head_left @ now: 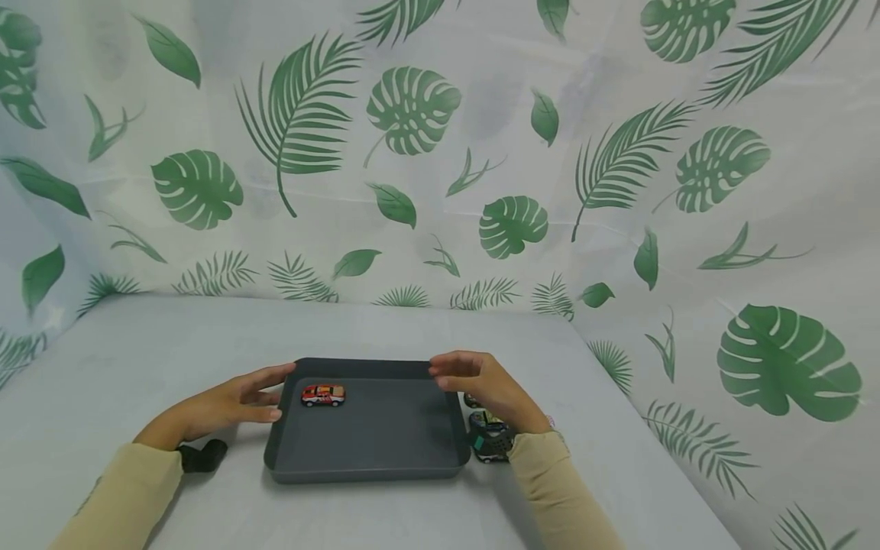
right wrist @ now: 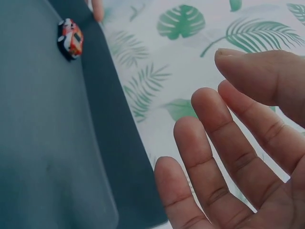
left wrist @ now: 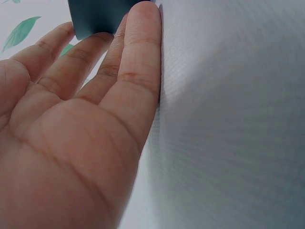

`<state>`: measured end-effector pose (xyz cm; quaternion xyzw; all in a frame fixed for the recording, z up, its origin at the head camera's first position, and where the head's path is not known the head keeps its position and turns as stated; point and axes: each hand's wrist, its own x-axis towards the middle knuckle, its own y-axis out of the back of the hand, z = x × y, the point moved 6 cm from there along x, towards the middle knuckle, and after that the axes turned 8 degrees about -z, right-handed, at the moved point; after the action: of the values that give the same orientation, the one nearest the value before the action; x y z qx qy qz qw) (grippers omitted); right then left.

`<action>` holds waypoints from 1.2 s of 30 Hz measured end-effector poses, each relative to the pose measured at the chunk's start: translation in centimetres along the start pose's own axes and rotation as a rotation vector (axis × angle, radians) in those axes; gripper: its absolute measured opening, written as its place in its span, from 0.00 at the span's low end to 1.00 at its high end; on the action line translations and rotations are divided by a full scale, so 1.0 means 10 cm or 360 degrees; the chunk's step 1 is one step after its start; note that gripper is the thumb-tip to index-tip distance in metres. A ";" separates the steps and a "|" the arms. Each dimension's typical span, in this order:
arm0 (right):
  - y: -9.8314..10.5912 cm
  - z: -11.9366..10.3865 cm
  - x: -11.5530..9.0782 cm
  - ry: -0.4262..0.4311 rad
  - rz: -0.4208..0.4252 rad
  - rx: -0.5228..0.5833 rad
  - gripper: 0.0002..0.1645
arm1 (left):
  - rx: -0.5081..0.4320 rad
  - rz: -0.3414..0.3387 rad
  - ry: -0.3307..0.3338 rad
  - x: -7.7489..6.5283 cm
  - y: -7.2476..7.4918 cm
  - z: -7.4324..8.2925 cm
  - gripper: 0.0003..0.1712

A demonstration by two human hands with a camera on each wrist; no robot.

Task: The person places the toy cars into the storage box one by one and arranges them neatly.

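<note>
A dark grey rectangular tray (head_left: 374,435) lies on the table with a small red and white toy car (head_left: 323,395) near its back left corner. My left hand (head_left: 216,405) is at the tray's left side, its fingers extended along the outer wall; in the left wrist view the fingertips (left wrist: 143,19) reach the tray wall. Over the tray's right rim hovers my right hand (head_left: 491,389), fingers loosely bent and spread, with nothing held. In the right wrist view the same toy car (right wrist: 70,39) sits beside the tray's far wall.
Several other toy cars (head_left: 490,443) stand on the table just right of the tray, partly hidden under my right wrist. A black device (head_left: 204,457) is at my left wrist. A leaf-printed curtain (head_left: 412,183) hangs behind the white table (head_left: 385,516) and at its sides.
</note>
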<state>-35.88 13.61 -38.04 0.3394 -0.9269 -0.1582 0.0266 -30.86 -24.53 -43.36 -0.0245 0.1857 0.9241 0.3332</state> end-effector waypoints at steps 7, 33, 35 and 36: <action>0.05 0.00 -0.10 -0.0006 -0.0016 0.0028 0.32 | 0.0014 0.0003 0.0008 0.00 0.00 0.01 0.54; 0.38 0.07 -0.50 0.0077 0.0128 -0.0196 0.24 | 0.0016 -0.0007 0.0014 0.01 0.00 -0.01 0.54; 0.41 0.08 -0.53 0.0074 0.0134 -0.0207 0.24 | 0.0019 -0.0004 0.0016 0.01 0.00 -0.01 0.54; 0.42 0.09 -0.54 0.0071 0.0136 -0.0201 0.25 | 0.0021 -0.0004 0.0015 0.01 0.00 -0.01 0.54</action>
<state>-34.42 20.32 -37.27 0.3006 -0.9279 -0.2074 0.0752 -30.92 -24.49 -43.43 -0.0269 0.1935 0.9222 0.3336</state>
